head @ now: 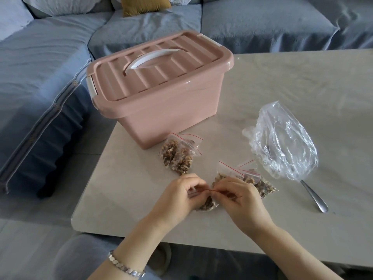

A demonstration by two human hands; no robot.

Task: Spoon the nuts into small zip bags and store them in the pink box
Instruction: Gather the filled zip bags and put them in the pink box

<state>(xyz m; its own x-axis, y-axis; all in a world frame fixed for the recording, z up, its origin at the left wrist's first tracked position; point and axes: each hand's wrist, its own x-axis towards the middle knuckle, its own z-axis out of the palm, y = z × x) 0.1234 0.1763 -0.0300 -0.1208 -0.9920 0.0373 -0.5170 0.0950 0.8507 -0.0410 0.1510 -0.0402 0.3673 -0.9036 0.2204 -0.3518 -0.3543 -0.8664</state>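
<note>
Both hands — left hand (177,196), right hand (237,196) — pinched a filled zip bag's (207,205) red seal shut; next, unlatching the closed pink box (161,93).

Pale table (282,87): lidded pink box (157,110), nut-filled zip bags (177,156) in clusters, crumpled clear plastic bag (282,142), spoon (314,199) handle sticking out.

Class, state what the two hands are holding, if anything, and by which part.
The left hand and right hand both pinch one small zip bag of nuts along its red zip strip.
</note>
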